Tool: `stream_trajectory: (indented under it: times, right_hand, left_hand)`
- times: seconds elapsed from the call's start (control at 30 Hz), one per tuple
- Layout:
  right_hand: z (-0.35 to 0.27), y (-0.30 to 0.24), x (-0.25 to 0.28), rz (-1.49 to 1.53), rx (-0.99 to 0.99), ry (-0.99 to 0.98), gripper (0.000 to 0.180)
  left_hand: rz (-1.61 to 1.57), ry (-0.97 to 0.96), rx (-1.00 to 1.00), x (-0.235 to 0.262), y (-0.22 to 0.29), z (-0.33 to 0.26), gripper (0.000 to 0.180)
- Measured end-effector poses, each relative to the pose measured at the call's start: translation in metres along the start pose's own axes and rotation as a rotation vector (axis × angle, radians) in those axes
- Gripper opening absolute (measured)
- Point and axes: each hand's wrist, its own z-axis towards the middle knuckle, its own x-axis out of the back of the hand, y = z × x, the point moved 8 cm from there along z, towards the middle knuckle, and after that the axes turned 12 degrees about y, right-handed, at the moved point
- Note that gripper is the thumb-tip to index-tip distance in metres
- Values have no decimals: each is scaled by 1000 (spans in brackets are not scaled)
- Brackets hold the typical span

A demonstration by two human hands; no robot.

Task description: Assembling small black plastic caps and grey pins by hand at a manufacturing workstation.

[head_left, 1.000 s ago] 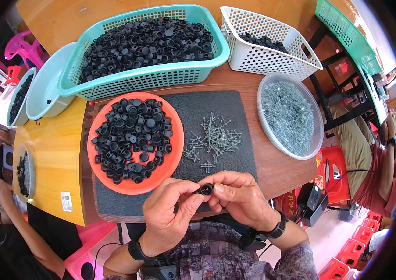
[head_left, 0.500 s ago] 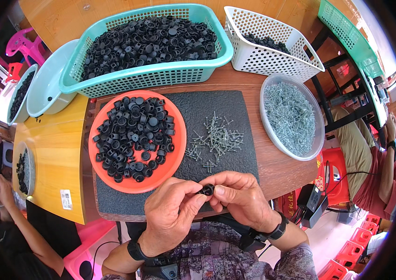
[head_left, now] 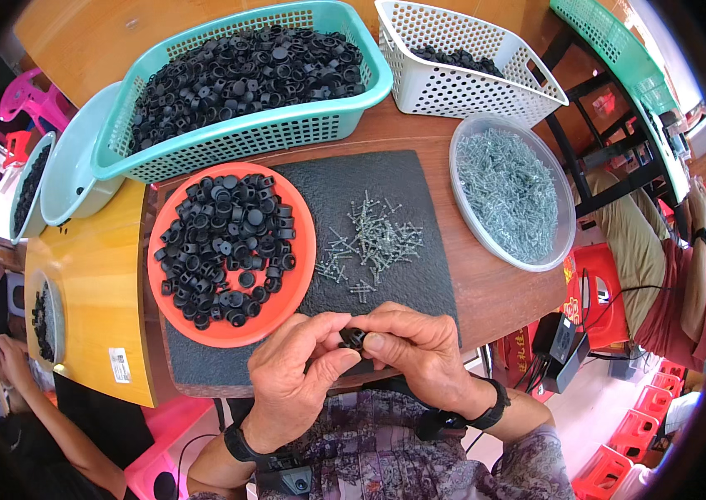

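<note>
My left hand [head_left: 293,373] and my right hand [head_left: 426,357] meet over the near edge of a dark textured mat [head_left: 407,179]. Pinched between the fingertips of both is a small round black plastic part [head_left: 353,338]; the fingers cover much of it. Whether a screw is in it cannot be made out. Just beyond my left hand stands an orange-red bowl [head_left: 232,337] full of similar black parts. A loose pile of small silvery screws [head_left: 378,240] lies on the mat, beyond my fingers.
At the back are a teal basket [head_left: 244,135] and a white basket [head_left: 453,92], both holding black parts. A clear round tub [head_left: 458,190] of screws stands at the right. Another person's hand [head_left: 11,360] shows at far left; a seated person [head_left: 632,218] is at right.
The view has shifted slightly. Both hands keep their pinch on the black part, which has turned a little and is more covered by my fingers.
</note>
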Motion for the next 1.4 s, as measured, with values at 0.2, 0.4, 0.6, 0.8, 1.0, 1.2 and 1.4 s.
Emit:
stream_trajectory:
  times: [0.2,0.4,0.6,0.8,1.0,1.2,1.4]
  right_hand:
    - [-1,1,0,69,-176,26,17]
    - [1,2,5,67,-131,-18,15]
    - [4,-1,9,40,27,2,13]
    - [2,14,11,136,-247,-2,11]
    - [2,15,10,104,-236,23,14]
    - [-1,18,10,208,-339,90,15]
    - [2,21,10,305,-403,55,13]
  left_hand:
    - [45,-6,-39,-1,5,0,34]
    - [4,-39,34,-4,2,3,33]
    - [40,-86,-55,-9,5,5,33]
    - [88,-103,-137,-13,10,5,32]
    - [135,-45,-174,-12,9,3,33]
    - [183,20,-381,-14,20,1,32]
    - [112,-61,-122,-12,6,4,27]
